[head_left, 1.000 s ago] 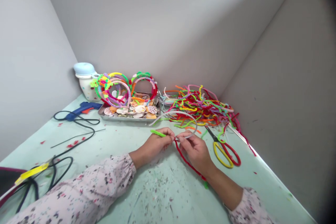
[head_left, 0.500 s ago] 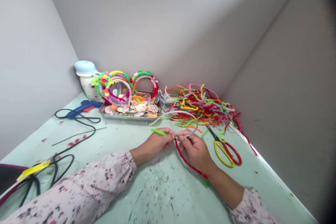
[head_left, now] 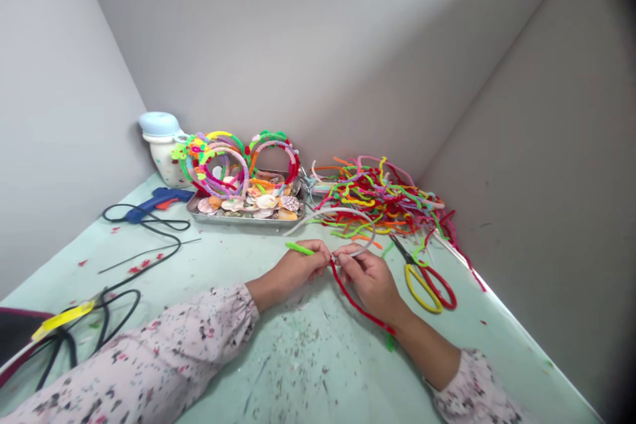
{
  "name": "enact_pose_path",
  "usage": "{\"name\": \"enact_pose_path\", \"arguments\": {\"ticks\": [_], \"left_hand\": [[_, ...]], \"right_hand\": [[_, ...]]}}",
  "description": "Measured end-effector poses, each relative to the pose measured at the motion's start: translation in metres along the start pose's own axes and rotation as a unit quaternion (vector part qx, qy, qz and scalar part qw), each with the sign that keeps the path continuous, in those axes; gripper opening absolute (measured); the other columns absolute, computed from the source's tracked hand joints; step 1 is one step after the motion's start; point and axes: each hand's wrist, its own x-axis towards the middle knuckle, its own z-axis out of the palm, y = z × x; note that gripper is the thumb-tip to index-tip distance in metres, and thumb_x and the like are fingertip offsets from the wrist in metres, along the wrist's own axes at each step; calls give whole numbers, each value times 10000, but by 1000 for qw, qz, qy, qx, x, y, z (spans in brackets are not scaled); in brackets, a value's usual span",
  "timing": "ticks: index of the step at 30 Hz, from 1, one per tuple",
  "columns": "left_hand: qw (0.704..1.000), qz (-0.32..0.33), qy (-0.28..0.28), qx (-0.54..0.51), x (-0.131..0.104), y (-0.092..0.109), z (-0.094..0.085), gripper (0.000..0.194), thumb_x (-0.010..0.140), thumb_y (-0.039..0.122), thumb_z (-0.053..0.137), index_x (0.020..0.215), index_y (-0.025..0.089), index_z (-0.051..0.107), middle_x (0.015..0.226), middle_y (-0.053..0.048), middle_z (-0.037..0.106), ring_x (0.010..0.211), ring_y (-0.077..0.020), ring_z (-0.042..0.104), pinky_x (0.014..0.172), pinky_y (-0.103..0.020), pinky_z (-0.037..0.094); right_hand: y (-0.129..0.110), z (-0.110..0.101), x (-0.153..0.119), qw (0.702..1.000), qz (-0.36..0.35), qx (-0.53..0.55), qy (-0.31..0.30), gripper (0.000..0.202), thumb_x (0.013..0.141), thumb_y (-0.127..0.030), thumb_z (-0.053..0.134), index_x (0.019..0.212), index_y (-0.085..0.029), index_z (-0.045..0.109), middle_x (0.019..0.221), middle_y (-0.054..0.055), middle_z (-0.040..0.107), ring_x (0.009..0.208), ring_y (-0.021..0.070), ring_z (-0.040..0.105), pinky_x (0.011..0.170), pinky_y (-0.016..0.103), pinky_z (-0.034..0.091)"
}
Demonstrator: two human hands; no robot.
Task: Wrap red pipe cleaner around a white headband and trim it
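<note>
Between the fingertips of my right hand (head_left: 370, 283) is one end of a pale, bare headband (head_left: 338, 211), whose curve arches up and over to the left. My left hand (head_left: 304, 266) is pinched closed, its fingertips meeting the right ones at that end. A bright green pipe cleaner (head_left: 299, 249) pokes out leftward from the left hand. From the pinch point a red pipe cleaner (head_left: 354, 303) hangs down toward my right wrist, with a bit of green (head_left: 390, 343) at its lower end. How the strands join the headband is hidden by the fingers.
Scissors (head_left: 422, 288) with yellow and red handles lie right of my hand. Behind are a heap of pipe cleaners (head_left: 377, 195), a metal tray (head_left: 243, 219) with seashells, and wrapped headbands (head_left: 248, 172). At left are a blue glue gun (head_left: 149, 205), black cord (head_left: 173, 248) and a lidded white jar (head_left: 166, 156).
Almost nothing differs: both hands keep the same pinch on the headband end and pipe cleaners. The whole view has shifted very slightly.
</note>
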Motion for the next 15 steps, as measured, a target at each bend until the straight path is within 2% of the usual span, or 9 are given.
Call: {"name": "enact_pose_path", "arguments": {"ticks": [15], "left_hand": [[1000,6,0,4,0,1,1,71,708,165,507,641,147,522,483,54,389,452,-70,302,442,-219,208]], "right_hand": [[7,-1,2,1000,4,1,2,241,857,-381,514,901,-170,620,574,-19,549,514,129,515,513,235,408]]}}
